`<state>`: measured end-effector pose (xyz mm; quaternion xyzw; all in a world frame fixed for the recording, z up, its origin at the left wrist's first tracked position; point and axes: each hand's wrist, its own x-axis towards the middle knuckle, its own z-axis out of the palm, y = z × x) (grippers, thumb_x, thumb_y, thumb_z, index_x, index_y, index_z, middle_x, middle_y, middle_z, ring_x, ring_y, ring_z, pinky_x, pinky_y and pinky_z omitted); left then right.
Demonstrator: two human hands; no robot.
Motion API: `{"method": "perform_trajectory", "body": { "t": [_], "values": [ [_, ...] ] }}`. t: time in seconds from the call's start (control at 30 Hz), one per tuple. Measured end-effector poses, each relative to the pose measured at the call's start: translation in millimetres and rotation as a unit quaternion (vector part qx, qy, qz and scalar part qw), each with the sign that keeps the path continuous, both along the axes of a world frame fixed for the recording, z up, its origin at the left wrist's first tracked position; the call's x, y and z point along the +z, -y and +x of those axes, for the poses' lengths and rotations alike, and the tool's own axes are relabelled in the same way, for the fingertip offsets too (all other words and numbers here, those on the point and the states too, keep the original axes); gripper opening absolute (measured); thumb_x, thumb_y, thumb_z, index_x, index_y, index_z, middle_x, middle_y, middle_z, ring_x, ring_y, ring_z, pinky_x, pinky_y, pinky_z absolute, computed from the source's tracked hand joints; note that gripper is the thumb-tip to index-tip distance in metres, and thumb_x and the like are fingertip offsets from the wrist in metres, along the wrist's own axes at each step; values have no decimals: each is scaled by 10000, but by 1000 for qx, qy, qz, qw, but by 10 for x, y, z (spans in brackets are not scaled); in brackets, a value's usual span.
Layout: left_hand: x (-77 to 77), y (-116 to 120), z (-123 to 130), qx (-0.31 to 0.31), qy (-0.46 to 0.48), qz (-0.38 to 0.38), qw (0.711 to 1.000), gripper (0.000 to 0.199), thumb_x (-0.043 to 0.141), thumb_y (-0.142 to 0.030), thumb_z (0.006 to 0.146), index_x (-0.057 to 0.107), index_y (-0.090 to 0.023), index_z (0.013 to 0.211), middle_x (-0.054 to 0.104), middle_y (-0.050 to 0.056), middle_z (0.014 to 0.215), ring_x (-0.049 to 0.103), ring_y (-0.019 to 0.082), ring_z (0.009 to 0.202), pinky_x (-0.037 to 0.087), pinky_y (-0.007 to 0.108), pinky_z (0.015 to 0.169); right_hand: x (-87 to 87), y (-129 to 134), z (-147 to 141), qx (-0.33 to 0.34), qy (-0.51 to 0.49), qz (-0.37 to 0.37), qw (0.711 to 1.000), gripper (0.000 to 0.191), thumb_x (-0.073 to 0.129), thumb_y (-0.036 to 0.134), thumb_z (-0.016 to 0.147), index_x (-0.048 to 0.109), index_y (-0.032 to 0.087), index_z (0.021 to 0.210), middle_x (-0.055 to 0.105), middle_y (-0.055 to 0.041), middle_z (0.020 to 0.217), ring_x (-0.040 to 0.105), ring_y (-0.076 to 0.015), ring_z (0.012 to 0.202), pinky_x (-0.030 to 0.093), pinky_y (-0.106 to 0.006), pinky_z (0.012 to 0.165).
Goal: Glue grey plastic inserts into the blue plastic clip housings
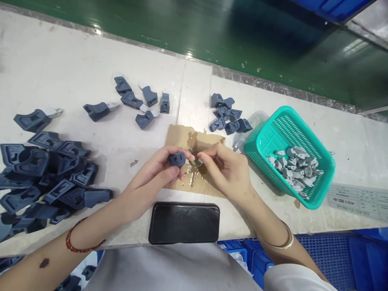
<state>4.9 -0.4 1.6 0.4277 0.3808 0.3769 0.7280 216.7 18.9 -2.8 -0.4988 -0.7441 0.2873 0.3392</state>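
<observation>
My left hand (153,171) is closed around a dark blue-grey plastic block (177,159) with a slot in its end, held over a piece of brown cardboard (176,136). Just to the right, my right hand (232,169) has its thumb and forefinger pinched together over the same cardboard. A small pale bit shows by those fingertips, but what they hold is too small to make out. Wet, shiny splashes of clear liquid (192,180) lie on the cardboard, between and below the hands.
Left is a heap of blue-grey blocks (69,161); others with pale ends (150,95) lie behind. A small cluster of blocks (232,115) sits by a green basket (325,161) of grey metal pieces (300,163). A phone (184,223) lies near the front edge.
</observation>
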Motion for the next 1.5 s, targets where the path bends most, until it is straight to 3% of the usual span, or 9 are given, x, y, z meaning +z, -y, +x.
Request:
{"method": "perform_trajectory", "body": {
  "t": [0.17, 0.3, 0.43, 0.57, 0.73, 0.87, 1.03, 1.27, 1.5],
  "values": [
    [-33, 7, -19, -12, -126, 136, 983, 130, 488, -238, 1057, 576, -226, 1153, 605, 2, 1008, 562, 117, 836, 473, 235, 763, -8, 0, -27, -76, -175, -115, 975, 247, 695, 304, 963, 629, 206, 746, 583, 44, 610, 467, -89, 538, 366, -237, 515],
    [-104, 26, -40, -23, -262, 308, 914, 148, 473, -220, 1056, 554, -206, 1180, 635, 34, 1068, 606, 161, 979, 469, 278, 878, 38, -1, -73, -82, -252, -156, 951, 303, 727, 373, 939, 625, 203, 709, 562, 52, 556, 419, -75, 479, 326, -225, 462],
    [-135, 36, -26, -26, -308, 383, 871, 149, 479, -210, 1050, 553, -197, 1178, 667, 67, 1114, 611, 197, 1010, 478, 309, 897, 59, 24, -103, -86, -249, -146, 954, 358, 727, 409, 934, 582, 207, 677, 504, 63, 501, 396, -74, 443, 310, -230, 440],
    [-133, 41, -6, -10, -331, 383, 862, 154, 477, -222, 1049, 562, -194, 1175, 674, 71, 1093, 624, 211, 1004, 490, 318, 889, 33, 38, -65, -94, -124, -73, 985, 279, 691, 323, 954, 601, 206, 717, 510, 55, 548, 416, -85, 490, 332, -239, 473],
    [-122, 41, -15, -4, -330, 366, 870, 159, 476, -219, 1050, 553, -200, 1187, 663, 62, 1111, 631, 199, 1048, 488, 305, 921, -4, 15, -13, -36, -3, -22, 999, 245, 659, 251, 965, 616, 189, 732, 554, 46, 590, 468, -78, 517, 353, -243, 509],
    [-124, 39, -13, -12, -309, 360, 880, 172, 479, -208, 1051, 536, -192, 1213, 657, 63, 1137, 626, 185, 1073, 478, 290, 948, 7, 12, -52, -71, -88, -59, 992, 254, 678, 294, 964, 617, 199, 736, 556, 44, 585, 472, -88, 521, 363, -242, 502],
    [-119, 32, 9, -29, -314, 363, 877, 167, 451, -204, 1061, 536, -170, 1201, 658, 84, 1113, 633, 187, 1025, 492, 290, 917, 83, 48, -145, -98, -225, -120, 962, 329, 723, 403, 941, 602, 211, 702, 541, 55, 516, 440, -83, 449, 354, -238, 445],
    [-95, 22, 33, -39, -324, 381, 865, 165, 445, -203, 1059, 540, -171, 1190, 680, 101, 1100, 655, 206, 1026, 525, 306, 896, 88, 122, -207, -77, -258, -154, 951, 287, 711, 354, 960, 614, 213, 730, 573, 57, 522, 474, -78, 436, 376, -233, 434],
    [-108, 34, 33, -42, -336, 375, 863, 154, 440, -235, 1061, 544, -191, 1166, 694, 102, 1103, 665, 224, 1029, 534, 336, 888, 63, 151, -229, -76, -222, -158, 959, 321, 684, 422, 971, 604, 219, 736, 555, 45, 556, 468, -94, 479, 380, -259, 467]
  ]
}}
